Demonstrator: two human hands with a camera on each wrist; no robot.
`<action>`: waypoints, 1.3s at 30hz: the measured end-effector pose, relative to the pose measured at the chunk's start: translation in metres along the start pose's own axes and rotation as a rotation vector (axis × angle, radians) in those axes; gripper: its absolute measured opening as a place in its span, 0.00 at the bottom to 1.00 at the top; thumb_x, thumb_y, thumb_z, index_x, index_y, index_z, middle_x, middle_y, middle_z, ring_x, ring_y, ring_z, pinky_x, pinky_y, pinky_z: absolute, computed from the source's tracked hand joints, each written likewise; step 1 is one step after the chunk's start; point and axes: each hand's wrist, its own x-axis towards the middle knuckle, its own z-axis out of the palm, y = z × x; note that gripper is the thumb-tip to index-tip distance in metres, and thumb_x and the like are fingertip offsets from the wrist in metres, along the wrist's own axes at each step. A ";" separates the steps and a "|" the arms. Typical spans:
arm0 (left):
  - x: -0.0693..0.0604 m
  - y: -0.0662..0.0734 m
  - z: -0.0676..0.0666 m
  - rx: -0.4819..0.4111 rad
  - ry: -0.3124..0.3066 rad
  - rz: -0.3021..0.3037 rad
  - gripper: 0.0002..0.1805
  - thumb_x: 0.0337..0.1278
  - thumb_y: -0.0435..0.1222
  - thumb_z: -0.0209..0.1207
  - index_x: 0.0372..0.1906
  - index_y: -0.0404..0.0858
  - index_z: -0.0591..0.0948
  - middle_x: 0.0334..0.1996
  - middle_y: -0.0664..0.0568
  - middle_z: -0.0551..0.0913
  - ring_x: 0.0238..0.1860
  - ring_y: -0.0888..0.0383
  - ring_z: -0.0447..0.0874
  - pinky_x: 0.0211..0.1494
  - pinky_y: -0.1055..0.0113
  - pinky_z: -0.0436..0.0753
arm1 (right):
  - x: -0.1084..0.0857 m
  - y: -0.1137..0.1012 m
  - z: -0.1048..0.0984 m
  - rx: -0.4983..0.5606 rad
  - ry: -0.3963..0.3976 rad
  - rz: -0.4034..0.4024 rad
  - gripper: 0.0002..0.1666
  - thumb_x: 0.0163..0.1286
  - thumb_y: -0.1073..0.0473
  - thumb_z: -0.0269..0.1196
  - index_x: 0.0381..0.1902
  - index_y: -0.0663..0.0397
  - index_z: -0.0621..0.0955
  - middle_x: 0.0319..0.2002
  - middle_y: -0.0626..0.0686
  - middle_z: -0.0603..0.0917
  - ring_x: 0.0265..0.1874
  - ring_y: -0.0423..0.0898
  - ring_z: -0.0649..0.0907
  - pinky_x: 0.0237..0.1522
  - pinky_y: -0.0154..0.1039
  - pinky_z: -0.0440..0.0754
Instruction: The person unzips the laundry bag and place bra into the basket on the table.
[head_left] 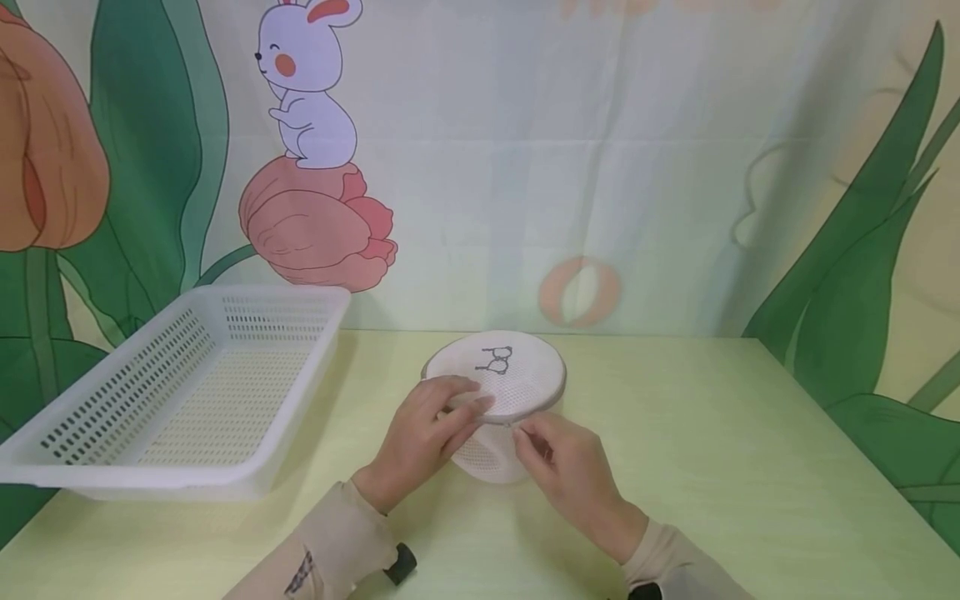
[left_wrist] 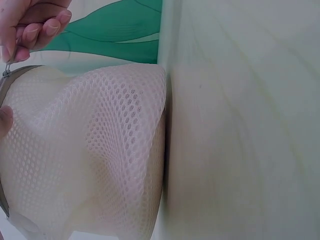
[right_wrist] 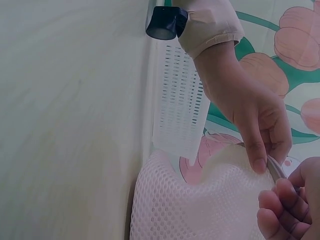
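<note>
A round white mesh laundry bag (head_left: 525,385) stands upright on the table, with a small glasses-like or bra-like drawing on its lid. Its rim has a grey band with a zipper. My left hand (head_left: 423,425) grips the near left part of that rim, thumb on the mesh side (right_wrist: 200,205) and fingers over the top. At the front right of the rim, my right hand (head_left: 573,462) pinches the zipper pull (left_wrist: 8,66), its other fingers curled. The mesh wall sags inward in the left wrist view. Whatever the bag contains cannot be made out.
A white plastic basket (head_left: 292,417) with slotted walls stands on the left of the pale green table (head_left: 675,433). Behind the table hangs a printed cloth (head_left: 480,167) with a rabbit and tulips. A black band piece (head_left: 402,564) sits at the left sleeve.
</note>
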 end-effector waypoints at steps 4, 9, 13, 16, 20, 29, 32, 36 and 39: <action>-0.001 -0.001 0.000 0.004 0.011 0.001 0.09 0.65 0.41 0.56 0.45 0.44 0.83 0.44 0.47 0.82 0.48 0.51 0.81 0.54 0.59 0.80 | 0.000 0.001 0.000 -0.005 0.016 -0.015 0.06 0.56 0.68 0.63 0.23 0.53 0.78 0.18 0.44 0.77 0.19 0.30 0.72 0.22 0.19 0.70; -0.003 -0.002 0.000 0.000 0.018 -0.001 0.10 0.57 0.38 0.62 0.45 0.44 0.84 0.44 0.47 0.82 0.47 0.51 0.81 0.53 0.58 0.81 | 0.000 0.002 -0.001 0.002 0.021 -0.008 0.07 0.56 0.68 0.63 0.23 0.54 0.78 0.19 0.45 0.78 0.19 0.31 0.73 0.23 0.19 0.72; -0.004 -0.004 -0.001 -0.007 0.022 -0.017 0.10 0.65 0.41 0.57 0.45 0.43 0.84 0.44 0.46 0.82 0.47 0.50 0.81 0.53 0.58 0.81 | 0.001 0.003 -0.002 0.004 0.022 0.009 0.07 0.56 0.68 0.64 0.23 0.54 0.77 0.19 0.45 0.78 0.20 0.31 0.74 0.23 0.19 0.72; -0.006 -0.006 -0.002 -0.008 0.025 -0.025 0.13 0.69 0.44 0.51 0.45 0.44 0.84 0.44 0.46 0.82 0.47 0.50 0.81 0.52 0.58 0.81 | 0.001 0.003 -0.003 -0.001 0.023 0.010 0.07 0.56 0.68 0.64 0.23 0.54 0.78 0.19 0.45 0.78 0.20 0.31 0.73 0.23 0.19 0.71; -0.008 -0.007 -0.002 -0.010 0.028 -0.027 0.15 0.70 0.46 0.49 0.45 0.44 0.83 0.44 0.46 0.82 0.47 0.50 0.81 0.52 0.59 0.81 | 0.000 0.004 -0.003 -0.005 0.024 0.013 0.07 0.56 0.68 0.64 0.23 0.54 0.77 0.19 0.45 0.78 0.19 0.31 0.73 0.23 0.19 0.71; -0.009 -0.011 0.000 -0.043 0.042 -0.034 0.13 0.68 0.44 0.52 0.45 0.43 0.83 0.44 0.44 0.82 0.45 0.51 0.81 0.48 0.61 0.82 | 0.001 0.005 -0.005 -0.010 0.027 0.025 0.06 0.56 0.69 0.64 0.23 0.55 0.78 0.19 0.46 0.79 0.20 0.32 0.74 0.23 0.19 0.72; -0.008 -0.012 0.000 -0.051 0.037 -0.041 0.10 0.65 0.40 0.57 0.46 0.43 0.83 0.44 0.44 0.82 0.45 0.51 0.81 0.48 0.61 0.82 | 0.002 0.006 -0.006 -0.010 0.026 0.025 0.06 0.56 0.69 0.64 0.24 0.55 0.78 0.19 0.46 0.79 0.20 0.32 0.74 0.23 0.20 0.72; -0.008 -0.013 -0.001 -0.064 0.023 -0.065 0.11 0.58 0.36 0.63 0.46 0.43 0.84 0.45 0.45 0.82 0.46 0.51 0.81 0.50 0.60 0.82 | 0.002 0.007 -0.006 -0.009 0.021 0.030 0.06 0.57 0.69 0.64 0.24 0.56 0.79 0.19 0.46 0.79 0.20 0.32 0.74 0.23 0.21 0.72; -0.009 -0.013 -0.002 -0.072 0.007 -0.087 0.10 0.61 0.38 0.61 0.46 0.43 0.84 0.46 0.45 0.82 0.48 0.51 0.80 0.51 0.60 0.82 | 0.003 0.006 -0.006 -0.007 0.013 0.039 0.06 0.57 0.70 0.64 0.24 0.56 0.79 0.19 0.46 0.79 0.20 0.32 0.74 0.23 0.22 0.73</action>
